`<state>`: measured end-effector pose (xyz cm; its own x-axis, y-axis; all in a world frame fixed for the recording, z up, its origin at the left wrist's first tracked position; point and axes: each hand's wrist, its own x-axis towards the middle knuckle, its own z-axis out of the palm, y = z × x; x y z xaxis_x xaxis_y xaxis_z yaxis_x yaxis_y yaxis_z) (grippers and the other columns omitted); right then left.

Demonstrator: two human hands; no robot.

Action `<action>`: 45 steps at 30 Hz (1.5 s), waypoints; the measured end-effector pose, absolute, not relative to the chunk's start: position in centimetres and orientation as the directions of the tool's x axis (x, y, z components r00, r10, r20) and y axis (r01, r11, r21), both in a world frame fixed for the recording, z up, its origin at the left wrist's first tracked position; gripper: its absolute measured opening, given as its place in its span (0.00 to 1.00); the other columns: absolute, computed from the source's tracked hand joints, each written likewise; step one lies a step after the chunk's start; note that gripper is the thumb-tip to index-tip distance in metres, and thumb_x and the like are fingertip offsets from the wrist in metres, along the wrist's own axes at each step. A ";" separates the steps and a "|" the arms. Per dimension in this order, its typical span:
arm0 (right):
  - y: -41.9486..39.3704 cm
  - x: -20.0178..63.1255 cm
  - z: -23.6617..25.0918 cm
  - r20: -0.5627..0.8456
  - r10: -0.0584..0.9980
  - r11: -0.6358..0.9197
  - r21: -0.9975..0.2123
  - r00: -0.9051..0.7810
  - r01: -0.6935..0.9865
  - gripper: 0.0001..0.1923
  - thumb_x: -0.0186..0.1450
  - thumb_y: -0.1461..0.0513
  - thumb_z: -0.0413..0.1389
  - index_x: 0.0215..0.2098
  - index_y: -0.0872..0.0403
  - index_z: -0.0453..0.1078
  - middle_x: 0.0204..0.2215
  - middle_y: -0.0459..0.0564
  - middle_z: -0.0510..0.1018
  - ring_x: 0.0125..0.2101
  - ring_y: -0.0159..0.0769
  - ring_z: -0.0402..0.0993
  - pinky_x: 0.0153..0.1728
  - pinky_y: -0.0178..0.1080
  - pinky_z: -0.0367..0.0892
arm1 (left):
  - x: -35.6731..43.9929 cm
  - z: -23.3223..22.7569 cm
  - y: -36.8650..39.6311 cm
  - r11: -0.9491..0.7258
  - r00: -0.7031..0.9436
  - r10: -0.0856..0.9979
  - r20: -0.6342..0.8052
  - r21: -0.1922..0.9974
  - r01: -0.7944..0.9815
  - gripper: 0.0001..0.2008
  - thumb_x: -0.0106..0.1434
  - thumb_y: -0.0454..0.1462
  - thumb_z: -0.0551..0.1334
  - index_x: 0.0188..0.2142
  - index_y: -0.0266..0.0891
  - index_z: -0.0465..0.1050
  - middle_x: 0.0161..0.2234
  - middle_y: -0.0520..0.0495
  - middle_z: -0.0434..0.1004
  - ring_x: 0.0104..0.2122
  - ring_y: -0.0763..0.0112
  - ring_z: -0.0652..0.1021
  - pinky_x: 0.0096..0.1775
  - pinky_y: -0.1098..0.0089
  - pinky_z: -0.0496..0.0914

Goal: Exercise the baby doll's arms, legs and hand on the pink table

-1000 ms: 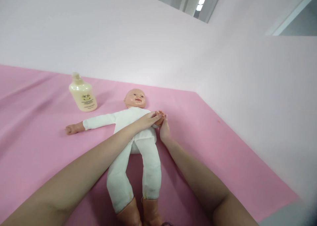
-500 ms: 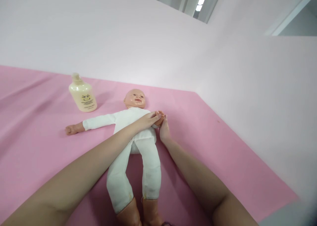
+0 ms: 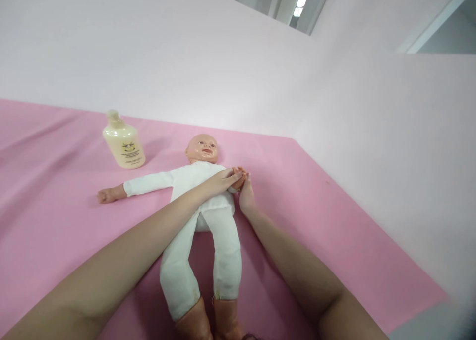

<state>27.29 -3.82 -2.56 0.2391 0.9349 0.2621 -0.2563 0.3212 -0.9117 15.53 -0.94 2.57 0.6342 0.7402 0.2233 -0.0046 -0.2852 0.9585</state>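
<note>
A baby doll (image 3: 201, 201) in a white suit lies on its back on the pink sheet (image 3: 55, 221), head away from me and one arm stretched out to the left. My left hand (image 3: 223, 180) reaches across the doll's chest and closes over the doll's small hand (image 3: 240, 177) on its right side. My right hand (image 3: 246, 197) comes up from below and holds the same doll hand between its fingers. The doll's brown feet are at the bottom edge.
A cream lotion bottle (image 3: 124, 144) with a pump cap stands on the sheet, left of the doll's head. Pale pink walls (image 3: 390, 146) close the sheet off at the back and along the right edge.
</note>
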 end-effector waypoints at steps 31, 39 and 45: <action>-4.0 27.2 -2.3 0.255 0.936 0.311 -0.921 0.242 -0.235 0.27 0.66 0.43 0.43 0.47 0.49 0.74 0.51 0.46 0.78 0.59 0.36 0.67 0.66 0.45 0.52 | 15.6 2.4 -0.7 -0.277 0.640 0.737 0.219 0.961 -0.009 0.29 0.59 0.60 0.55 0.39 0.36 0.71 0.40 0.43 0.77 0.44 0.59 0.74 0.50 0.60 0.66; -3.9 27.2 -2.4 0.260 0.933 0.320 -0.915 0.248 -0.244 0.26 0.66 0.43 0.43 0.46 0.48 0.75 0.51 0.45 0.78 0.59 0.36 0.67 0.66 0.45 0.52 | 15.6 2.6 -1.0 -0.280 0.634 0.740 0.226 0.960 -0.015 0.30 0.59 0.61 0.55 0.40 0.36 0.71 0.40 0.43 0.77 0.45 0.57 0.74 0.50 0.59 0.66; -3.9 27.3 -2.4 0.242 0.938 0.301 -0.924 0.250 -0.237 0.26 0.66 0.43 0.43 0.46 0.48 0.75 0.51 0.46 0.78 0.58 0.36 0.68 0.66 0.45 0.52 | 15.5 2.7 -1.0 -0.276 0.641 0.738 0.210 0.961 0.002 0.30 0.59 0.61 0.55 0.40 0.35 0.70 0.41 0.42 0.77 0.45 0.58 0.74 0.49 0.60 0.67</action>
